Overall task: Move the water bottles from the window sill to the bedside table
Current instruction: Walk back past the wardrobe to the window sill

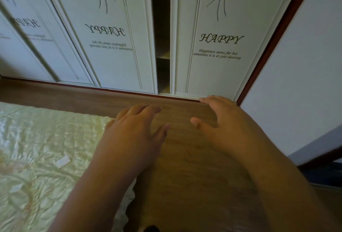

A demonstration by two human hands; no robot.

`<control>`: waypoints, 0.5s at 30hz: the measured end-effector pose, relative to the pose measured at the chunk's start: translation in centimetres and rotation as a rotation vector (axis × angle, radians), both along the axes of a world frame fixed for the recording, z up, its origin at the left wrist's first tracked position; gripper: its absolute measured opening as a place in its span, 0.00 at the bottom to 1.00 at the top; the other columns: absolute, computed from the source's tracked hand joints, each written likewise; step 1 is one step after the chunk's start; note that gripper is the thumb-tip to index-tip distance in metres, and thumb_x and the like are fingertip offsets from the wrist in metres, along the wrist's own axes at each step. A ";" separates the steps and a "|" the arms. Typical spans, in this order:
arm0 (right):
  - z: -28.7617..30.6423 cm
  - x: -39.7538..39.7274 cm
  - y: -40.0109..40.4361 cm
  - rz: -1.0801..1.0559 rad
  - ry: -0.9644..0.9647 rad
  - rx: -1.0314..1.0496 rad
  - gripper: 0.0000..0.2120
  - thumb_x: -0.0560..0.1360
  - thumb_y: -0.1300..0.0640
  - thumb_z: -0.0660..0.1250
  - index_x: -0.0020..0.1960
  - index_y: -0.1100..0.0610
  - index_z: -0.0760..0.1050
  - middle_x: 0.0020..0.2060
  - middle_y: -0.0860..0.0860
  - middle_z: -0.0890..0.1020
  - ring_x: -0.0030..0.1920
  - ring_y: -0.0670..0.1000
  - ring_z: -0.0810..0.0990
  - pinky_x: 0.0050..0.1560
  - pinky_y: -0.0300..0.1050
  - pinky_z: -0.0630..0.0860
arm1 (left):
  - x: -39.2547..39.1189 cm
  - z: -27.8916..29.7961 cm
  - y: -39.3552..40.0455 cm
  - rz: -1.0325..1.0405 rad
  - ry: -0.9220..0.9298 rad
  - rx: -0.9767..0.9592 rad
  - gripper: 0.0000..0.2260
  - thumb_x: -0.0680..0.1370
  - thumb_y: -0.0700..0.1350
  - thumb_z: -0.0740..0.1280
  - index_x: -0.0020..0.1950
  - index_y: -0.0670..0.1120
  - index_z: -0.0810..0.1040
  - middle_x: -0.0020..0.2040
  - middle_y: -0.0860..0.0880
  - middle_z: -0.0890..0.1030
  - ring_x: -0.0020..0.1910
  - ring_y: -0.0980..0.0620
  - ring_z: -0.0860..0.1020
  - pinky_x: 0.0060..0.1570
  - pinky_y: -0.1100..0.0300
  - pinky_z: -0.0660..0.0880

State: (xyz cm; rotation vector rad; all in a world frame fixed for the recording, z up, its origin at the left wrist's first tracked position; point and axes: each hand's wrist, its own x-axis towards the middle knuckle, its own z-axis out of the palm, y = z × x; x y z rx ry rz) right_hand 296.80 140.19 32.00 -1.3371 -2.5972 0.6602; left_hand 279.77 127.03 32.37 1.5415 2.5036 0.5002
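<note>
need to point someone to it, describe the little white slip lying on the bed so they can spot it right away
Start at the glossy cream bedspread left of the wooden floor. Just left of the left hand's wrist lies a small white slip, the only flat, plain rectangle on that patterned fabric.

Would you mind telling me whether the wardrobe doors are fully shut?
No: a dark gap stands between the two doors, showing a shelf inside.
</note>
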 end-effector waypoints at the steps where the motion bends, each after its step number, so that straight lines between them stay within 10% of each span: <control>1: -0.1 -0.5 0.9 0.003 -0.002 -0.003 0.32 0.76 0.33 0.60 0.77 0.41 0.58 0.77 0.42 0.62 0.75 0.47 0.62 0.73 0.54 0.63 | -0.5 -0.1 0.9 0.005 -0.004 0.003 0.23 0.77 0.67 0.57 0.70 0.63 0.66 0.70 0.62 0.69 0.69 0.55 0.68 0.66 0.47 0.70; 15: 0.7 -11.1 14.6 -0.091 -0.017 0.072 0.32 0.76 0.34 0.61 0.77 0.42 0.60 0.77 0.42 0.62 0.75 0.47 0.63 0.73 0.54 0.65 | -13.0 -0.5 17.0 -0.136 -0.063 0.029 0.23 0.77 0.66 0.57 0.71 0.64 0.65 0.72 0.61 0.68 0.71 0.55 0.65 0.69 0.46 0.67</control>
